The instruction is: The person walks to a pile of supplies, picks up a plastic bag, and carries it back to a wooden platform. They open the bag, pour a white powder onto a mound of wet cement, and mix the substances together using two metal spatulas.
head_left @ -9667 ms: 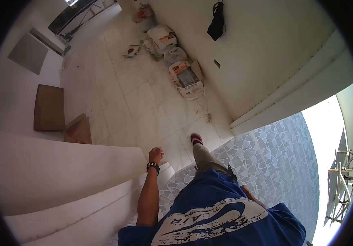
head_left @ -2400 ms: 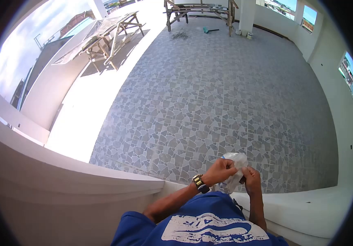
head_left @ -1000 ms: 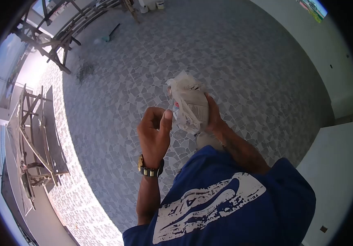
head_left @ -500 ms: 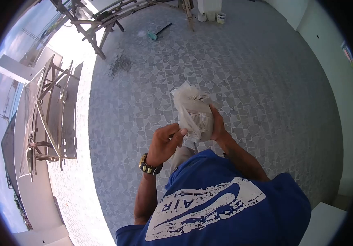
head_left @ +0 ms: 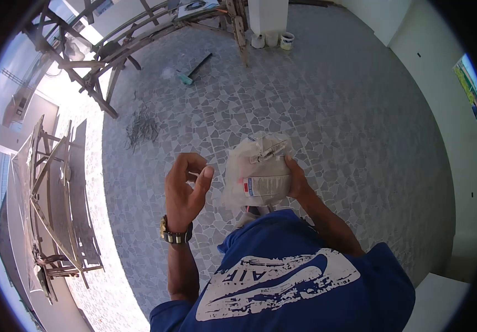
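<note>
A rounded container (head_left: 266, 185) with a printed label, partly covered by a whitish plastic bag (head_left: 241, 157), is held in front of my body. Pressed against its right side is my right hand (head_left: 298, 180), its fingers partly hidden behind the container. To the left of the bag, apart from it, my left hand (head_left: 186, 191) is raised with curled fingers. A gap shows between its thumb and index finger, and nothing is visible in it. A watch is on that wrist.
Wooden scaffolding (head_left: 92, 83) stands at the upper left, and another wooden frame (head_left: 56, 205) at the far left. A brush with a dark handle (head_left: 197, 69), a wire pile (head_left: 143, 126) and a white bucket (head_left: 286, 41) rest on the tiled floor (head_left: 349, 127).
My left hand has let go of the plastic and moved left. The container has turned, showing more of its label, while my right hand stays on it. The view has shifted.
</note>
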Available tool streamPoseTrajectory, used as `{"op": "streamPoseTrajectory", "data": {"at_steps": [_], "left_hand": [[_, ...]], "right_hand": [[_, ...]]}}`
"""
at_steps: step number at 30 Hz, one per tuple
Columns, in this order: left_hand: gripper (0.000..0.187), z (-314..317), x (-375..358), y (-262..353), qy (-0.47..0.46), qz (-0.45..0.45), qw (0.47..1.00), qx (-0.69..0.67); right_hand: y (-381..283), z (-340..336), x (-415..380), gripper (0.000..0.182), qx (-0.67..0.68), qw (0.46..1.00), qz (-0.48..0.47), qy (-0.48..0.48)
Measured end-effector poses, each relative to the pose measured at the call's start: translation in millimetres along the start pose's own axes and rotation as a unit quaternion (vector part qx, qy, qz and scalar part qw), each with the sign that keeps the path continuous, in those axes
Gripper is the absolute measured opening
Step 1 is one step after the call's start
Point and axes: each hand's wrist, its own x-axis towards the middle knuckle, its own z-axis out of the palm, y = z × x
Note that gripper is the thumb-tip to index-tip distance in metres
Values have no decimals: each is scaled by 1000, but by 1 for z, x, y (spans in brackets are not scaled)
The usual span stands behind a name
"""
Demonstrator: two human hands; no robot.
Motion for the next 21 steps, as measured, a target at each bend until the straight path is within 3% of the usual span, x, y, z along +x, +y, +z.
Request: {"op": "streamPoseTrajectory", "data": {"at_steps": [5, 11, 14, 18, 21], "left_hand": [[23, 43, 139, -44, -103, 43, 986, 123], [16, 75, 283, -132, -122, 11, 990, 75], [15, 81, 356, -157, -30, 54, 989, 135], [15, 83, 458, -168, 176, 158, 949, 207], [13, 75, 524, -176, 238, 95, 949, 183]], "right_hand": [[-46, -21, 88, 75, -111, 988, -31, 100], [-96, -66, 235, 77, -64, 996, -20, 56], [-137, -79, 327, 76, -56, 998, -1, 31], [-189, -81, 452, 77, -19, 998, 42, -33], [-220, -74, 533, 81, -18, 996, 63, -67]]}}
